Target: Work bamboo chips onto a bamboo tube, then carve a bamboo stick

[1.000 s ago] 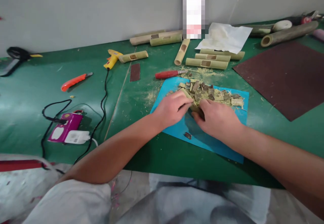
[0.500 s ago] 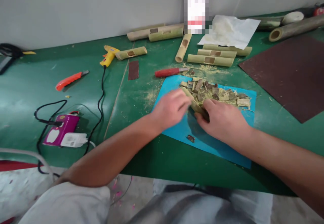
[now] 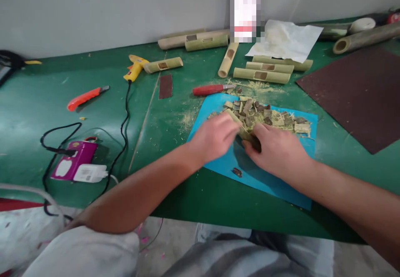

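Observation:
A short pale-green bamboo tube (image 3: 245,133) lies slantwise above the blue sheet (image 3: 222,160). My right hand (image 3: 275,149) is closed around its near end, thumb underneath. Against the tube's upper side is my left hand (image 3: 218,135), its fingers curled in and slightly blurred. Whatever those fingers pinch, if anything, is hidden. Just beyond the tube, a heap of bamboo chips (image 3: 265,114) and shavings covers the far part of the sheet. One dark scrap (image 3: 237,172) rests on the sheet nearer to me. A red-handled knife (image 3: 208,89) lies past the sheet's far left edge.
Several notched bamboo tubes (image 3: 261,76) lie at the back, near white paper (image 3: 283,41). To the left are a yellow glue gun (image 3: 135,69), an orange utility knife (image 3: 84,98), a purple power box (image 3: 75,159) and cords. A dark brown sheet (image 3: 356,97) is at right.
The view has shifted slightly. My left hand has moved a little along the tube toward my right hand, which keeps its hold.

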The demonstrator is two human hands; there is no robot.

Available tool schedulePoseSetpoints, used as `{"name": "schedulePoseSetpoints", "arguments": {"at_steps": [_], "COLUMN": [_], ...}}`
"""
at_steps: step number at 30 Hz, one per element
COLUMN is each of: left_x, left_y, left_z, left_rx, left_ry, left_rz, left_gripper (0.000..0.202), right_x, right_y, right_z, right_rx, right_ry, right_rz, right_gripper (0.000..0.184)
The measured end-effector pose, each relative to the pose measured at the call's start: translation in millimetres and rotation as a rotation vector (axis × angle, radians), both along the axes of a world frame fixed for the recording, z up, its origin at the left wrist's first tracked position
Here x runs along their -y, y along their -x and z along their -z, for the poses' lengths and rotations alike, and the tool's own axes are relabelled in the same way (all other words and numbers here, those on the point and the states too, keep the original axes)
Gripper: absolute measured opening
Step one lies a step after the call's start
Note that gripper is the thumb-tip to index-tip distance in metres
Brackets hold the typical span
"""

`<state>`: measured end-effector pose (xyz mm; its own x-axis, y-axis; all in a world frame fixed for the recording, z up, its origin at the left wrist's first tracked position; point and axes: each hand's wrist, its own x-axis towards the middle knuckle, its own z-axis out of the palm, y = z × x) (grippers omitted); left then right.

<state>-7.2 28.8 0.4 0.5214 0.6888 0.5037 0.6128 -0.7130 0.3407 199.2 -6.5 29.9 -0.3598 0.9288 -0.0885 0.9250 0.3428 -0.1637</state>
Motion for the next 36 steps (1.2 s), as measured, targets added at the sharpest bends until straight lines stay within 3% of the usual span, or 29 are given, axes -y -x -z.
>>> {"name": "schedulePoseSetpoints", "arguments": {"at_steps": [2, 6, 9, 13, 17, 20, 21, 24, 25, 28, 29, 32, 33, 36], "left_x": [1.7, 6.3, 8.5, 6.8, 5.3, 3.6, 3.4, 3.6, 3.5, 3.1, 3.3, 3.8, 3.5, 3.3], "left_y": [-0.6, -2.3, -3.2, -1.6, -1.2, -1.0, -1.1, -0.8, -0.1, 2.5, 3.0, 3.1, 3.1, 2.2], "left_z": [-0.2, -1.6, -2.8, -3.7, -3.6, -2.5, -2.1, -1.6, -1.7, -2.4, -2.6, -2.8, -2.9, -3.2], "left_rx": [-0.023, 0.006, -0.064, 0.031, -0.041, 0.042, 0.036, -0.028, -0.018, 0.052, 0.043, -0.025, -0.014, 0.057], "left_ry": [0.022, 0.011, 0.079, 0.022, 0.070, -0.027, -0.032, 0.034, 0.041, 0.017, 0.023, 0.088, 0.084, 0.008], "left_rz": [0.049, -0.042, 0.085, -0.062, 0.095, -0.071, -0.073, 0.090, 0.091, -0.083, -0.083, 0.086, 0.080, -0.099], "left_gripper": [0.023, 0.022, 0.025, 0.021, 0.022, 0.020, 0.021, 0.025, 0.024, 0.019, 0.020, 0.022, 0.022, 0.020], "right_x": [-0.1, -0.6, -0.8, -0.8, -1.1, -1.5, -1.7, -2.1, -2.2, -2.3, -2.3, -2.4, -2.5, -2.7], "right_y": [0.0, 0.6, 0.5, 0.1, 0.4, 1.2, 1.3, 1.2, 0.9, -0.2, -0.5, -0.7, -0.5, 0.5], "right_z": [0.1, 0.3, 0.8, 1.3, 0.7, 0.1, 0.1, 0.7, 1.0, 1.6, 1.7, 1.5, 1.3, 0.3], "right_rx": [0.000, -0.007, -0.008, -0.010, -0.011, -0.009, -0.009, -0.019, -0.027, -0.039, -0.038, -0.035, -0.039, -0.051], "right_ry": [0.009, 0.013, 0.014, 0.012, 0.021, 0.031, 0.034, 0.038, 0.036, 0.031, 0.035, 0.046, 0.044, 0.040], "right_rz": [0.002, 0.012, 0.004, 0.012, -0.005, 0.009, 0.007, -0.012, -0.010, -0.001, -0.001, -0.012, -0.010, -0.007], "right_gripper": [0.023, 0.023, 0.023, 0.025, 0.024, 0.025, 0.025, 0.024, 0.024, 0.025, 0.025, 0.024, 0.024, 0.024]}}
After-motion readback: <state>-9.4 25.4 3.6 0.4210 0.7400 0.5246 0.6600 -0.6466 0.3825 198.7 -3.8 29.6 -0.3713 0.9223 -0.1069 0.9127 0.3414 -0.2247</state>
